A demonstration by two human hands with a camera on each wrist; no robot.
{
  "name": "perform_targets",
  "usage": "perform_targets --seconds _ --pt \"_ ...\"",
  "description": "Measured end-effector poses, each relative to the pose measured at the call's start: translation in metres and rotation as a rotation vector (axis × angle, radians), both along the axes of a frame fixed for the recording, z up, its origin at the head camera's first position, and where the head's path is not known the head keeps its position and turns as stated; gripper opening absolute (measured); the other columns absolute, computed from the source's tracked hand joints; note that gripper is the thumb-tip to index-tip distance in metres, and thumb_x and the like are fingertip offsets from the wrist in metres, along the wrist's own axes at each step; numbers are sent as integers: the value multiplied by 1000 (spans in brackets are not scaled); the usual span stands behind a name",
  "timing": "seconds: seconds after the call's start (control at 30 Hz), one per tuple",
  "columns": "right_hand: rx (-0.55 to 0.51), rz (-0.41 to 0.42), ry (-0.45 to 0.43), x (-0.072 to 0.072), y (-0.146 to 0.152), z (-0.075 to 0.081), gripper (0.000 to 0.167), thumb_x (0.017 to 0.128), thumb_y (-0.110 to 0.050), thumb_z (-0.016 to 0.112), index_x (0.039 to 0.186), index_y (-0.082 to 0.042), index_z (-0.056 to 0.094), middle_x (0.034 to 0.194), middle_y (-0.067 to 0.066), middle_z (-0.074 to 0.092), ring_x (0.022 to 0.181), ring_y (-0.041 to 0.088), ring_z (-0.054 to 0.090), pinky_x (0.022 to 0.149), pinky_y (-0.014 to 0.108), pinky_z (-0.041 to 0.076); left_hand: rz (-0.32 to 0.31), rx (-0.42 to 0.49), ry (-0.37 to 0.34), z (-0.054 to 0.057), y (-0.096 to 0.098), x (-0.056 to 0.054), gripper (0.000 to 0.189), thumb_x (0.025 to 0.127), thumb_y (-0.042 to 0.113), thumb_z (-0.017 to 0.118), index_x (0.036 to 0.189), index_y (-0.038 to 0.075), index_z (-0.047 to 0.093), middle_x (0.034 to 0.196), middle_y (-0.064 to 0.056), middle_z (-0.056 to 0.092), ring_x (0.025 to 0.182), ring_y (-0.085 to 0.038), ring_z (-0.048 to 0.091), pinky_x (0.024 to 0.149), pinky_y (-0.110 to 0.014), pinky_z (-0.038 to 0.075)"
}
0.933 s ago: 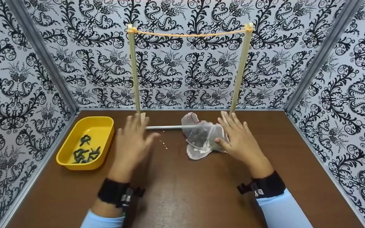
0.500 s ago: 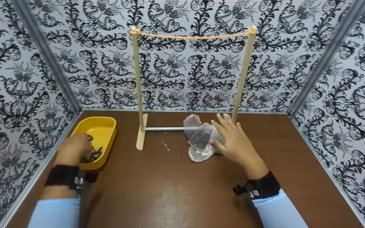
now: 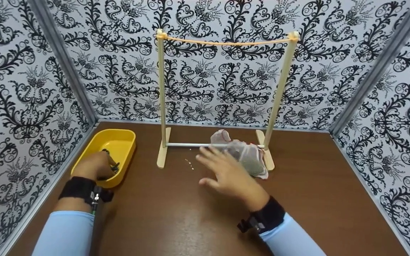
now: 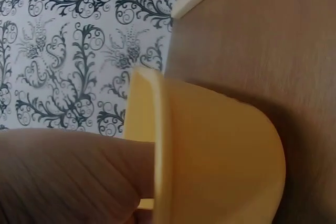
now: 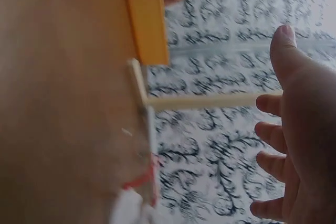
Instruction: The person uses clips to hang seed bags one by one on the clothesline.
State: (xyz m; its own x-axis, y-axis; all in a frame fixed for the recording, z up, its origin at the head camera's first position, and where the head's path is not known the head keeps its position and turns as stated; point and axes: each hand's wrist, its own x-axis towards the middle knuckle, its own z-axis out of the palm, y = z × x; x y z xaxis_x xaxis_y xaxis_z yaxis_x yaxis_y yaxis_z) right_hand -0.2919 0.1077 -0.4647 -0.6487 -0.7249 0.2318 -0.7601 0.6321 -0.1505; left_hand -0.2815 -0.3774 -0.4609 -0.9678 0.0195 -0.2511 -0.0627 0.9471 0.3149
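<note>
In the head view my left hand (image 3: 93, 166) reaches down into a yellow plastic tub (image 3: 131, 144) at the left. Small dark clip-like pieces (image 3: 114, 167) show by its fingers; the fingertips are hidden, and I cannot tell whether they grip one. The left wrist view has the left hand (image 4: 68, 174) behind the tub's wall (image 4: 215, 156). With fingers spread, my right hand (image 3: 228, 174) hovers over the table, beside a pile of white mesh pouches (image 3: 253, 161). In the right wrist view the right hand (image 5: 315, 135) holds nothing.
A wooden frame stands behind, with two uprights (image 3: 162, 89), an orange cord (image 3: 226, 43) strung across the top and a white bar (image 3: 183, 144) low down. Tiny pale bits (image 3: 189, 164) lie on the brown table (image 3: 176, 213). Patterned walls (image 3: 205, 89) enclose the table.
My left hand has gone from the frame's left foot into the yellow tub. The right hand has moved left off the mesh pouches, which now show more fully. The head view has shifted slightly.
</note>
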Motion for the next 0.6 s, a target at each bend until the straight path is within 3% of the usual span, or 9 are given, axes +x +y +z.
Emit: perform_targets --seconds 0.1,0.13,0.33,0.6 --pt "17 18 -52 5 -5 -6 85 110 -75 49 177 -24 40 189 1 26 177 35 23 140 70 21 22 2 -17 -3 -1 -3 2 81 13 78 80 12 79 77 -4 68 68 -21 59 56 -31 46" --pt "16 20 -63 6 -6 -7 84 110 -74 50 177 -24 41 189 1 27 177 35 23 140 70 21 24 -1 -20 -3 -2 -3 6 81 13 78 76 13 75 75 -3 66 66 -21 59 56 -31 46" --pt "15 8 -79 6 -3 -6 82 111 -72 51 177 -25 41 188 1 29 177 32 24 141 69 23 8 -25 -4 -7 -4 -6 10 80 12 79 75 11 71 75 -5 67 68 -24 60 57 -33 48" --pt "-28 -16 -46 1 13 3 79 111 -67 56 175 -21 46 185 5 38 174 34 34 140 67 30 -6 -22 16 -13 -4 -18 21 79 7 66 65 18 56 65 -2 57 59 -21 54 52 -30 42"
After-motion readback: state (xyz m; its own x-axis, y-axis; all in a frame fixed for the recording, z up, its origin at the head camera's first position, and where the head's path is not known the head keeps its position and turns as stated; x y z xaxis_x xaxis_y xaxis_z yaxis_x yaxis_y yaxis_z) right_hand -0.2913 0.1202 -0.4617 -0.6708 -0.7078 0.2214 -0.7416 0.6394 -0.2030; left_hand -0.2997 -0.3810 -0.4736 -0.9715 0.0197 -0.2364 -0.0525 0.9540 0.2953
